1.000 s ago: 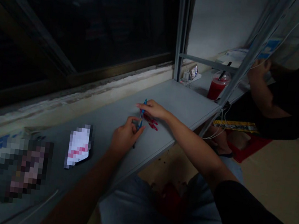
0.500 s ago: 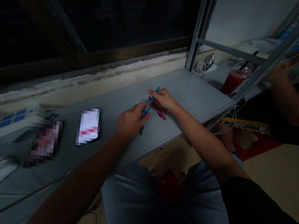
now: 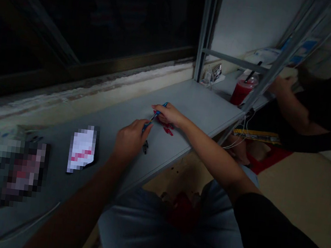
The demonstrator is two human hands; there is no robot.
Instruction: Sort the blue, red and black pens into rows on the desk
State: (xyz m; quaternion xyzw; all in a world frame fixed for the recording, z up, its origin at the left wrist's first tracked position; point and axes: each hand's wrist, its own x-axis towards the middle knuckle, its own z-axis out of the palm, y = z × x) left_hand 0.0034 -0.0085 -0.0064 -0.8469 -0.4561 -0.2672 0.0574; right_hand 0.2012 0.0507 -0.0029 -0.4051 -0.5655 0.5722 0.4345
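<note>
A slim blue pen (image 3: 154,117) spans the gap between my two hands above the grey table. My left hand (image 3: 132,138) grips its lower end with curled fingers. My right hand (image 3: 171,114) pinches the upper end, thumb pointing left. Under and beside my right hand lies a red, crinkled piece, perhaps a wrapper (image 3: 168,131), partly covered by that hand. A small black object (image 3: 145,147) lies on the table just right of my left hand; its kind is too dark to make out.
A phone (image 3: 82,149) with a lit screen lies left of my hands, with a blurred dark-edged object (image 3: 23,173) further left. A cup of red drink (image 3: 242,90) stands beyond the metal frame (image 3: 277,59). Another person's arm (image 3: 295,101) is at the right.
The camera view has shifted, so the table things sit further left. The pen is tilted flatter, and both hands still hold it. The small black object shows more clearly.
</note>
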